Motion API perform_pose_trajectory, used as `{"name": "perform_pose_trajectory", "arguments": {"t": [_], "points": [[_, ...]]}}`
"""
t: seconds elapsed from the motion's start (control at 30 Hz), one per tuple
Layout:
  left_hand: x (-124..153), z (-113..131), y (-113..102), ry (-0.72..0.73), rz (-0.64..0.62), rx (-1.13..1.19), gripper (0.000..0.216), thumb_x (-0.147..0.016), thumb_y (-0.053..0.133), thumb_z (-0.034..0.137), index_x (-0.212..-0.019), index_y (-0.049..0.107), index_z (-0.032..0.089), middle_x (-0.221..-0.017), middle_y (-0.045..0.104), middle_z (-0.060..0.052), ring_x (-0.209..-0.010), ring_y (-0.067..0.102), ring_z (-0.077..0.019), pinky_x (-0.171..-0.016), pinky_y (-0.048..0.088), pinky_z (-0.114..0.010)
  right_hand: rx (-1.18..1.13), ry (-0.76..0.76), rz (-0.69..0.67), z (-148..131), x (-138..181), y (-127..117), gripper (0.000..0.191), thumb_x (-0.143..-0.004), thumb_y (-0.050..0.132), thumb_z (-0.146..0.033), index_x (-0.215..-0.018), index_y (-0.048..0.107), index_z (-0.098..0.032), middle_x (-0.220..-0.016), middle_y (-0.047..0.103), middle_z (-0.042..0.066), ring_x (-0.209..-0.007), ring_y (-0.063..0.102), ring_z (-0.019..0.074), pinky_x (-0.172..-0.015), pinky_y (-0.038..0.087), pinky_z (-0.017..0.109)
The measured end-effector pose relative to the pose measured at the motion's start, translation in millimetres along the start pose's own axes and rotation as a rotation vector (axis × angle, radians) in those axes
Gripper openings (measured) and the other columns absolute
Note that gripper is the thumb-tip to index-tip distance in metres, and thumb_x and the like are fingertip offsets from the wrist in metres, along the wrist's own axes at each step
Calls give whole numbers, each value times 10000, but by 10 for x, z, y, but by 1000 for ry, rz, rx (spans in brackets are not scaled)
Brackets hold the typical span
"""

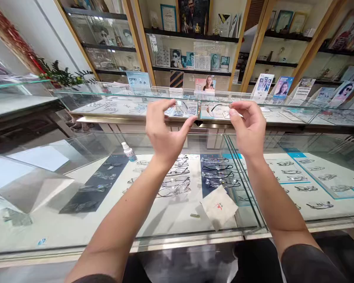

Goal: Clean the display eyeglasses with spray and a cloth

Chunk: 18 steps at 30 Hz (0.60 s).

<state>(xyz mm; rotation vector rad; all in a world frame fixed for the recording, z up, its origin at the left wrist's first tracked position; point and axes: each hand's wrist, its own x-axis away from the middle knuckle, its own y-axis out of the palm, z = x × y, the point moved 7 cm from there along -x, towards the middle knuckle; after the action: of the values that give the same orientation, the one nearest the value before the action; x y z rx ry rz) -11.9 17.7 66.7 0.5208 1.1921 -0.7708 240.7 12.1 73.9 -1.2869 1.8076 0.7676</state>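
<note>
I hold a pair of thin-framed glasses [205, 110] up in front of me, above a glass counter [153, 236]. My left hand [165, 131] pinches the left side of the frame between thumb and fingers. My right hand [247, 125] pinches the right side near the temple. The lenses are nearly clear and hard to pick out against the display case behind them. Below my arms a white cleaning cloth [219, 207] lies on the counter glass, and a small spray bottle [129, 152] stands further back to the left.
Rows of glasses [177, 177] lie on trays inside the counter. A second glass showcase [135, 104] runs across behind it, topped with brochures [262, 84]. Wall shelves with framed pictures [194, 15] fill the back. A plant [61, 74] stands at the left.
</note>
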Motion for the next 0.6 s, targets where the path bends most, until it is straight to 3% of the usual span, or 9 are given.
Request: {"name": "perform_pose_trajectory", "arguments": {"t": [0.33,0.6], "points": [[24,-24,73,-39,-52,104,590,-881,838,637,-1321,663,286,-1302,708,-133,-1306,647,-353,-962,585,-493,-101,170,-48,142,-15,-34,174,-999,696,-471,-1034,689,-301,-1067,732,40,-1183,758,249,-941,649,408],[3,-61,99,-60,-49,180,578,-867,864,616,-1297,684,275,-1260,700,-108,-1173,703,-286,-933,593,-437,-206,243,-94,143,-25,-18,153,-967,716,-450,-1020,683,-311,-1052,725,31,-1132,770,240,-932,649,405]]}}
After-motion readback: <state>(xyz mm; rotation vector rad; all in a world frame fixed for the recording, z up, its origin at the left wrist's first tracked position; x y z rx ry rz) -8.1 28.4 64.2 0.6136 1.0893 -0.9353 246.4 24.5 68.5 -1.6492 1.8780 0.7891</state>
